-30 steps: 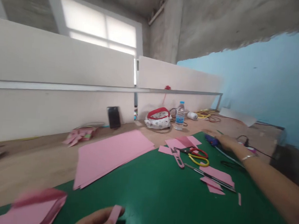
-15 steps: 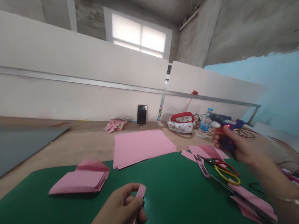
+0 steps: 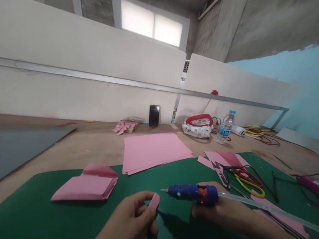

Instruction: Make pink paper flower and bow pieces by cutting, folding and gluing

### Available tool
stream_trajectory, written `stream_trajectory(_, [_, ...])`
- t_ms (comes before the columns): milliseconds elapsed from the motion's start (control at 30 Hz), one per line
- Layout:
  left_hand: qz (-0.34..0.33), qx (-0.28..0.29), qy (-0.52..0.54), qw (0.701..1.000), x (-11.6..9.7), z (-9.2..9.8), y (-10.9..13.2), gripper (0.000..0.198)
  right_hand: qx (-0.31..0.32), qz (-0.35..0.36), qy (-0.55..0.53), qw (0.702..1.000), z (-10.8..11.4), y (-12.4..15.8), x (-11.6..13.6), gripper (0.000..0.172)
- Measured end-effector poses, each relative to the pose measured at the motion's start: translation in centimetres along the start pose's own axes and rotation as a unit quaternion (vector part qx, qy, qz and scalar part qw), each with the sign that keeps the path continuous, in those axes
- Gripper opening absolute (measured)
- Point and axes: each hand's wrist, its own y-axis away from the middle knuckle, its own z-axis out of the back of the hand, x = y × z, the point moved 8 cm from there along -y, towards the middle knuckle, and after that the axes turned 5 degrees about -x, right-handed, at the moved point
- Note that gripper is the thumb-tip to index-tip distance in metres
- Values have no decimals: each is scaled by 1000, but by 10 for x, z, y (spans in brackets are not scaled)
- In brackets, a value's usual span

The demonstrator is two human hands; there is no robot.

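Note:
My left hand (image 3: 131, 222) is closed on a small folded pink paper strip (image 3: 153, 202), held upright over the green cutting mat (image 3: 88, 219). My right hand (image 3: 218, 211) grips a blue hot glue gun (image 3: 194, 193) with a clear glue stick sticking out behind it. The gun's nozzle points left and ends just right of the pink strip, a small gap between them. A red light glows on the gun's body.
A folded pink paper piece (image 3: 86, 183) lies on the mat at the left. A stack of pink sheets (image 3: 153, 151) sits behind. Scissors (image 3: 245, 177) and pink scraps lie to the right, with a second glue gun (image 3: 312, 183), a water bottle (image 3: 225, 127), a pouch (image 3: 198, 126) and a phone (image 3: 154, 115) farther back.
My right hand picked up the blue glue gun from the far right and brought it down and left to the pink strip. The camera view turned left.

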Motion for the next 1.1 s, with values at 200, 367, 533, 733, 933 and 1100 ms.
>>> stream_trajectory(200, [10,6,-3,1000,-2,-3,6,50,-5,24,6,1000,-5,0,1,21])
stream_trajectory(367, [12,-3,-22,1000,2,-2,5,51,-13,20,11,1000,-6,0,3,23])
stream_trajectory(533, [11,-4,-46,999,6,-4,3,50,-20,37,20,999,-7,-2,5,23])
stream_trajectory(733, [10,0,-69,998,6,-3,4,48,-9,44,38,998,-8,-2,3,25])
stream_trajectory(933, [10,13,-80,997,2,-4,5,47,-22,73,68,995,-6,-1,2,26])
stream_trajectory(1100, [21,24,-80,996,1,-5,5,48,-36,79,77,993,-5,0,6,25])
